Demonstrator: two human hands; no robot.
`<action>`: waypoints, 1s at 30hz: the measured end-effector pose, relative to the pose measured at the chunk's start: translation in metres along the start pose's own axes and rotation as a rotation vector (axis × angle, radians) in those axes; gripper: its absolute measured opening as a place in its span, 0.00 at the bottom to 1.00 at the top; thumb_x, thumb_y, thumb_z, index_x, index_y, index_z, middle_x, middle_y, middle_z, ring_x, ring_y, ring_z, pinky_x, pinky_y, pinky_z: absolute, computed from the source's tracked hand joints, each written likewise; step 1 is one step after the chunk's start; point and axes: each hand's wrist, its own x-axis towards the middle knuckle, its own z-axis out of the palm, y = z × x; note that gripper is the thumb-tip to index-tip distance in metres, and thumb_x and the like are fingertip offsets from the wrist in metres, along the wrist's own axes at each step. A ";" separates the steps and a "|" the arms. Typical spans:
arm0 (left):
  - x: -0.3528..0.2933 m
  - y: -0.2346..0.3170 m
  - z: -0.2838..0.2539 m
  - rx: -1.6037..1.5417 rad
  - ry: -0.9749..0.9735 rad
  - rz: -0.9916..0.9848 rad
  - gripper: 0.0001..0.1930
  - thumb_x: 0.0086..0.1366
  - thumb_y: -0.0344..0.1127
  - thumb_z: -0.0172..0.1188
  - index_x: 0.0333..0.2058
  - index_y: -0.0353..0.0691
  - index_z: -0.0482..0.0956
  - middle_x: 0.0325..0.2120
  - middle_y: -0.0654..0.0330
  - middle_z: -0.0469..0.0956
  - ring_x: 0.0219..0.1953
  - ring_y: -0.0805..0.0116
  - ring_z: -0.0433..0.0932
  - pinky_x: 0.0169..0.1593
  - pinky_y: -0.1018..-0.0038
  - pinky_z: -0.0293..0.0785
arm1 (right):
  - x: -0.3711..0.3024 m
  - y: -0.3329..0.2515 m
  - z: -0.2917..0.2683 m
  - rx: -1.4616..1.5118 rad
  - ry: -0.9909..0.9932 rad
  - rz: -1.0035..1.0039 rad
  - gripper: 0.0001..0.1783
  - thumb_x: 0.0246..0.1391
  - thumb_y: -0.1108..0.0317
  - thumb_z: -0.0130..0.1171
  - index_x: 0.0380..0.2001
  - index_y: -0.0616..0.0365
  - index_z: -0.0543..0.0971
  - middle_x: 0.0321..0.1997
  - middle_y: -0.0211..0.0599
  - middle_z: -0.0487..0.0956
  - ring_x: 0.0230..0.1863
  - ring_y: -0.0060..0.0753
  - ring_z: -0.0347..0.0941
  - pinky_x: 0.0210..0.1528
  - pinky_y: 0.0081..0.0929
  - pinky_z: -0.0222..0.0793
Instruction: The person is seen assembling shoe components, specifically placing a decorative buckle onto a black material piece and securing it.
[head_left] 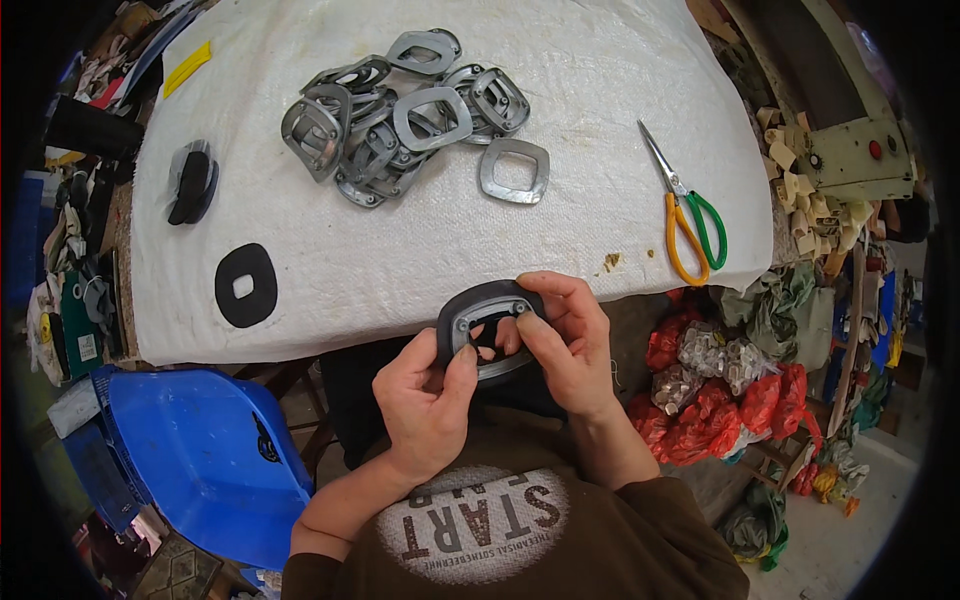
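Between my two hands, over the table's near edge, is a grey metal buckle frame (461, 330) with a black covering piece (470, 298) around its outer rim. My left hand (425, 400) grips its left side, thumb on the inner edge. On the right side, my right hand (568, 345) pinches it with the thumb near a small post. Fingers show through the frame's opening. A flat black piece with a small square hole (262, 286) lies on the table to the left. Farther off sits a pile of bare grey metal frames (372, 150), with one loose frame (514, 171) beside it.
White woven sheeting (600, 90) covers the table. Scissors with yellow and green handles (690, 225) lie at the right. Small black pieces (193, 185) and a yellow strip (187, 69) lie left. A blue plastic bin (200, 450) stands lower left; red bags (700, 420) sit lower right.
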 end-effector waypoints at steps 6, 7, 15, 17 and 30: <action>-0.002 -0.006 -0.005 -0.030 -0.088 0.010 0.09 0.61 0.26 0.52 0.39 0.28 0.73 0.30 0.61 0.75 0.30 0.82 0.70 0.34 0.85 0.67 | 0.003 -0.010 0.002 -0.286 -0.079 0.050 0.17 0.53 0.76 0.51 0.46 0.64 0.64 0.32 0.37 0.76 0.27 0.17 0.69 0.30 0.15 0.67; -0.001 -0.004 -0.004 -0.029 -0.093 0.008 0.09 0.61 0.26 0.52 0.39 0.28 0.73 0.30 0.61 0.75 0.30 0.82 0.70 0.34 0.85 0.67 | 0.003 -0.011 0.000 -0.230 -0.080 0.068 0.18 0.53 0.75 0.51 0.47 0.63 0.63 0.32 0.37 0.76 0.27 0.16 0.69 0.30 0.14 0.66; 0.010 0.002 -0.009 -0.535 -0.262 -0.347 0.14 0.62 0.30 0.48 0.43 0.27 0.69 0.36 0.57 0.73 0.41 0.71 0.71 0.47 0.73 0.67 | 0.008 -0.015 -0.007 -0.096 -0.069 0.084 0.18 0.54 0.73 0.51 0.47 0.62 0.63 0.29 0.33 0.74 0.27 0.14 0.65 0.30 0.13 0.62; 0.013 0.002 -0.009 -0.504 -0.284 -0.327 0.13 0.62 0.32 0.48 0.42 0.28 0.69 0.35 0.57 0.73 0.40 0.71 0.71 0.47 0.73 0.66 | 0.007 -0.012 -0.009 -0.079 -0.123 0.092 0.18 0.54 0.72 0.51 0.48 0.62 0.63 0.29 0.33 0.74 0.27 0.15 0.65 0.31 0.13 0.62; 0.010 0.000 -0.011 -0.807 -0.421 -0.396 0.12 0.63 0.39 0.49 0.31 0.35 0.66 0.27 0.63 0.63 0.33 0.73 0.60 0.42 0.77 0.57 | 0.004 -0.012 0.006 -0.112 0.056 -0.038 0.21 0.49 0.77 0.57 0.45 0.62 0.61 0.26 0.37 0.75 0.25 0.19 0.70 0.26 0.16 0.67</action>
